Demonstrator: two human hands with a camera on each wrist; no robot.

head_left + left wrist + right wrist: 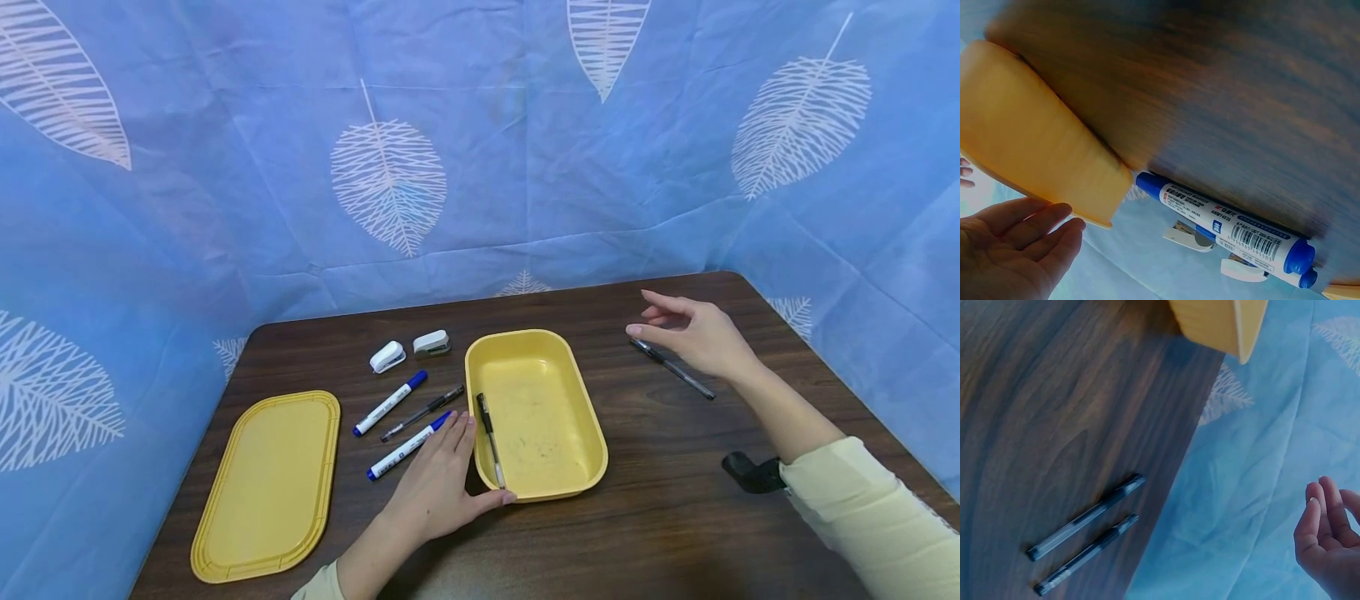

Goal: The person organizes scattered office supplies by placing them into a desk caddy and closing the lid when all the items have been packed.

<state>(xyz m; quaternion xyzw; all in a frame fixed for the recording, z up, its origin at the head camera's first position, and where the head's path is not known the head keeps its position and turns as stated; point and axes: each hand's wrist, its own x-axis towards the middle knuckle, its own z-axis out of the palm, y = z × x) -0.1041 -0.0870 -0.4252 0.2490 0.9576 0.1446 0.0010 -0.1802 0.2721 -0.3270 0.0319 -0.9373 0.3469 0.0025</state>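
My left hand [437,492] rests at the near left corner of a yellow plastic box [540,487], fingers extended along its side and thumb at the near rim. In the left wrist view its fingertips touch the box's rim. Inside the box, a black-and-clear gel pen [491,442] leans along the left wall. On the right, my right hand [701,337] hovers over a black pen [675,368], thumb and fingers apart, holding nothing. The right wrist view has two black pens lying side by side, one pen [1085,519] and another pen [1085,555].
Left of the box lie a blue-capped marker [390,404], another marker [405,450] and a gel pen [422,413] between them. Behind them sit two small white staplers, one stapler [387,357] and another stapler [431,342]. A yellow lid [266,487] lies far left on the dark wooden table [637,542].
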